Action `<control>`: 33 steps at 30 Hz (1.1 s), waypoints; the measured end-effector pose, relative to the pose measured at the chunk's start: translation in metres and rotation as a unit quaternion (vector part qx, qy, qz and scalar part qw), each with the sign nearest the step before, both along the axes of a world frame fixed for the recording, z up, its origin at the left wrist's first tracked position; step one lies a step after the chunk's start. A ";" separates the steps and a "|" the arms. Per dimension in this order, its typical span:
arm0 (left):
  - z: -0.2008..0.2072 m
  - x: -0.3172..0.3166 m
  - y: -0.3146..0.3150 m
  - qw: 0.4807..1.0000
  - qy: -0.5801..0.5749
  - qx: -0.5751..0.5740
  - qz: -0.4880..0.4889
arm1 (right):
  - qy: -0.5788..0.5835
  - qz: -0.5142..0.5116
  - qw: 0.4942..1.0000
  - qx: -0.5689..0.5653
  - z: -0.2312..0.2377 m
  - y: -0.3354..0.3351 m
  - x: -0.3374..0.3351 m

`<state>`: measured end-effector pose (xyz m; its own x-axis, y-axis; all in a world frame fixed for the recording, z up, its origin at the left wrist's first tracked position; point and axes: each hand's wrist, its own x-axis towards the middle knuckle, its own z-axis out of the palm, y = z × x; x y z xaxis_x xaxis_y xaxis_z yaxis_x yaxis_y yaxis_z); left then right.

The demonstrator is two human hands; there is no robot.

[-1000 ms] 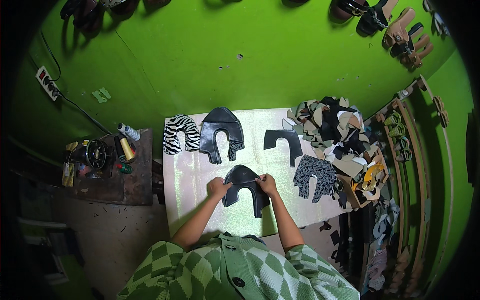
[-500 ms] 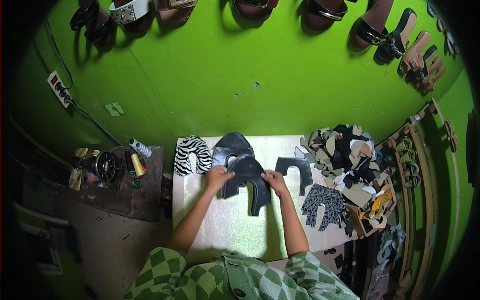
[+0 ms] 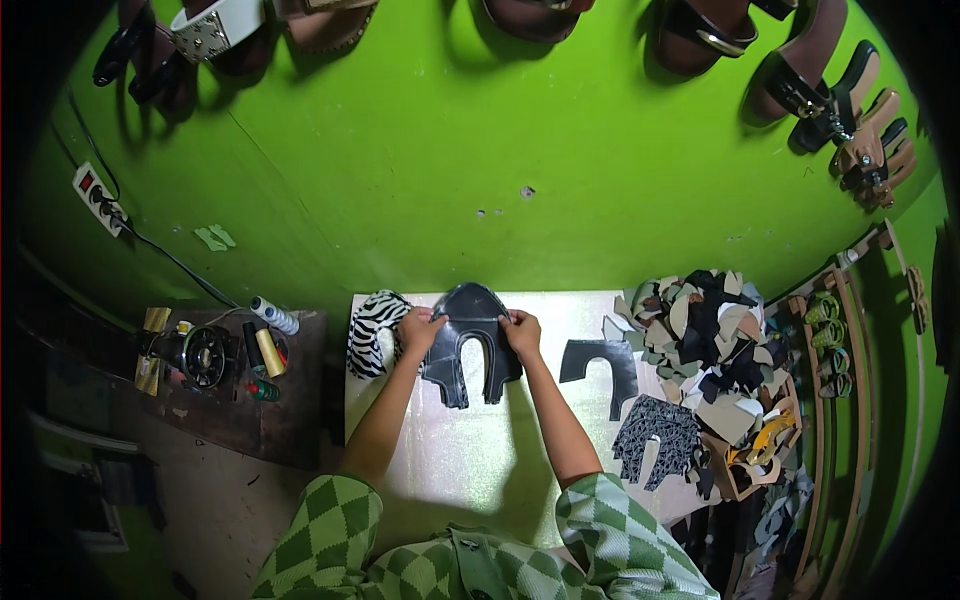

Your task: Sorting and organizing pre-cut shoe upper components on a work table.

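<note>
Black arch [image 3: 471,318] hides partly behind left hand [image 3: 418,332] and right hand [image 3: 522,335].

the hands [image 3: 521,334] have moved one black piece [image 3: 472,326] over another [image 3: 455,399].

Pale table [image 3: 460,470], zebra piece [image 3: 366,322] far left, black U-piece [image 3: 470,312] just beside it, black hook piece [image 3: 606,356] right of centre, scrap heap [image 3: 700,330] far right, patterned piece [image 3: 662,422] below.
</note>
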<state>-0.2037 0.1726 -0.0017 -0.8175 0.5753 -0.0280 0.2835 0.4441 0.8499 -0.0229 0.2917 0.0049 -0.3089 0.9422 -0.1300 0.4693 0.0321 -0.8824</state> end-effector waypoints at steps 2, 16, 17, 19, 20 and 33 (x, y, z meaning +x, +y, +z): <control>-0.002 0.001 0.002 1.000 0.014 -0.022 -0.007 | -0.004 -0.015 1.000 0.018 -0.001 0.004 -0.002; 0.007 0.003 -0.002 0.998 -0.062 0.005 -0.032 | 0.045 0.025 0.999 -0.009 0.001 0.009 0.010; 0.006 0.002 -0.004 0.998 -0.051 0.028 -0.034 | 0.048 0.027 0.998 -0.005 0.002 0.007 0.008; 0.008 0.004 -0.005 0.997 -0.046 0.047 -0.031 | 0.051 0.030 0.998 -0.001 0.005 0.004 0.007; 0.009 0.005 -0.005 0.997 -0.040 0.066 -0.029 | 0.051 0.016 0.998 0.014 0.007 0.003 0.005; 0.049 0.026 -0.008 0.972 0.162 0.138 -0.095 | 0.077 -0.021 0.993 0.090 0.010 0.001 -0.006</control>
<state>-0.1781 0.1648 0.0477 -0.6359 0.6659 0.3901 0.6113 0.1260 0.7813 -0.0288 0.2929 0.0146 -0.2711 0.9585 0.0878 0.3334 0.1791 -0.9256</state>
